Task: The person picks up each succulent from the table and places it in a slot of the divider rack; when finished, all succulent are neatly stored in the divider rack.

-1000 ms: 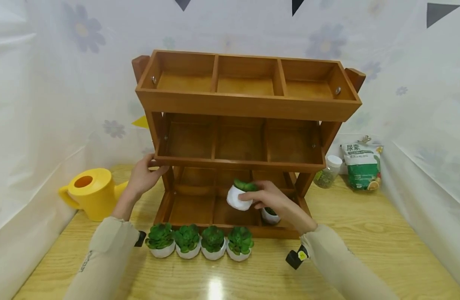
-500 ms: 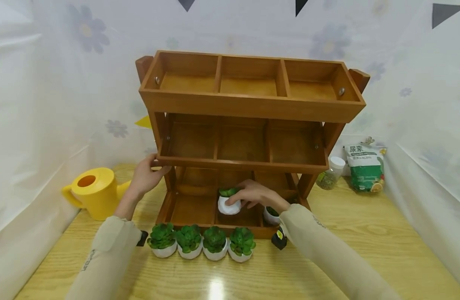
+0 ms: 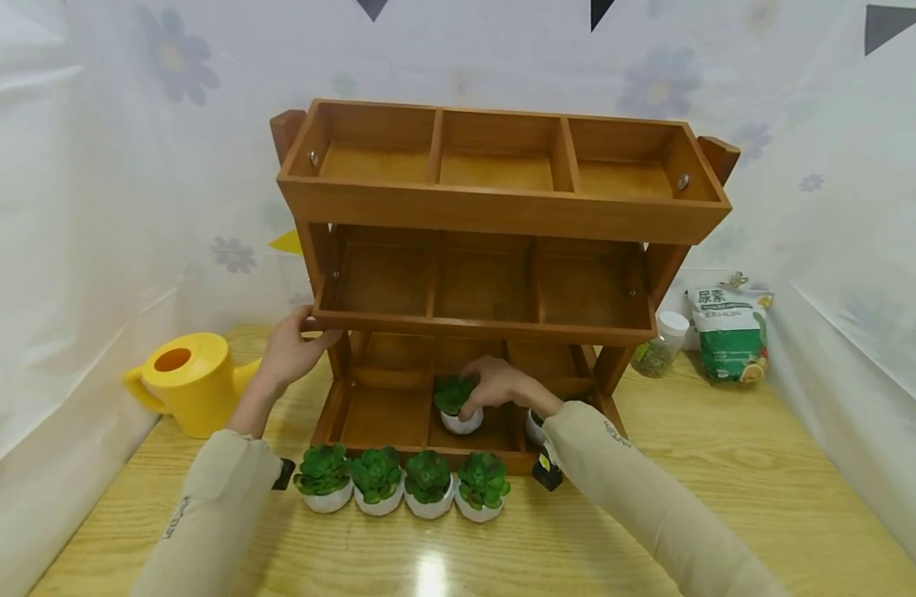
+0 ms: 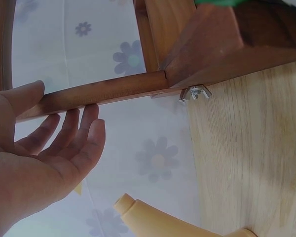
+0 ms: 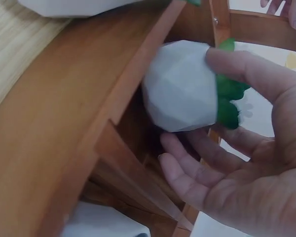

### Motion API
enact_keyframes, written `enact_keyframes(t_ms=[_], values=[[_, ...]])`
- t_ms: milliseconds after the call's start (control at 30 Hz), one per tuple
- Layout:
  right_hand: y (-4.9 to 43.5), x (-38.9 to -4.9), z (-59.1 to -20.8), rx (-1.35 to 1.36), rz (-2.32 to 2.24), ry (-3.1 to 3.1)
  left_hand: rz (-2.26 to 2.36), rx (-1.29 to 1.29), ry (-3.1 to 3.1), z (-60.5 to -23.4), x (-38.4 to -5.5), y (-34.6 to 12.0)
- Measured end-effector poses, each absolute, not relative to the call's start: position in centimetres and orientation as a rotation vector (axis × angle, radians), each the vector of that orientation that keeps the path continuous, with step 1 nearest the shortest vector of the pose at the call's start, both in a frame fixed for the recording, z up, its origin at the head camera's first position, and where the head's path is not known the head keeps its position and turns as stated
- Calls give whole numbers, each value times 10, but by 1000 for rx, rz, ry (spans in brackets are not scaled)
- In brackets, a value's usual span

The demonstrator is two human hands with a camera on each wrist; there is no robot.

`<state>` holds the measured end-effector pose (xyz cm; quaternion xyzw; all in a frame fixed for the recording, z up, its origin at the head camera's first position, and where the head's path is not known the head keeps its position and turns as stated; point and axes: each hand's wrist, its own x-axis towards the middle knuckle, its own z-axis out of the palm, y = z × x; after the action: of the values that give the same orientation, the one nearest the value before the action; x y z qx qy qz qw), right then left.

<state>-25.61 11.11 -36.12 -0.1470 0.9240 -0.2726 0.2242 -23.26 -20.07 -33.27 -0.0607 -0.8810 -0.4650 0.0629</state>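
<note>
My right hand [image 3: 500, 384] holds a potted succulent [image 3: 461, 422], a green plant in a white faceted pot, in the middle bottom compartment of a three-tier wooden plant stand [image 3: 502, 206]. In the right wrist view the thumb lies at the rim of the white pot [image 5: 180, 86] and the other fingers are on its far side. My left hand [image 3: 292, 355] grips the stand's left side; in the left wrist view, thumb and fingertips are on opposite sides of a wooden bar [image 4: 108, 90]. A second white pot [image 3: 535, 429] sits in the bottom right compartment, partly hidden by the right sleeve.
Several potted succulents [image 3: 428, 485] stand in a row before the stand on the wooden table [image 3: 726, 489]. A yellow watering can [image 3: 192, 394] is at left. A white-lidded jar [image 3: 659, 348] and a green-and-white bag [image 3: 731, 336] are at right.
The right hand has carried the potted succulent left and down into the middle bottom compartment, and the pot has turned from tilted to more upright. The left hand keeps its place on the stand.
</note>
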Motion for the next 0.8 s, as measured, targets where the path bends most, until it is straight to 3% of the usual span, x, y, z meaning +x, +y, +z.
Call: enact_keyframes(t_ms=[467,800], values=[[120,-246,-352,-456,-716,2581,-1436,-175,-2660,-333,-231,-201],[161,-220,-334,-604,-985,2697,-1436,-191,-2650,-332,-232,-201]])
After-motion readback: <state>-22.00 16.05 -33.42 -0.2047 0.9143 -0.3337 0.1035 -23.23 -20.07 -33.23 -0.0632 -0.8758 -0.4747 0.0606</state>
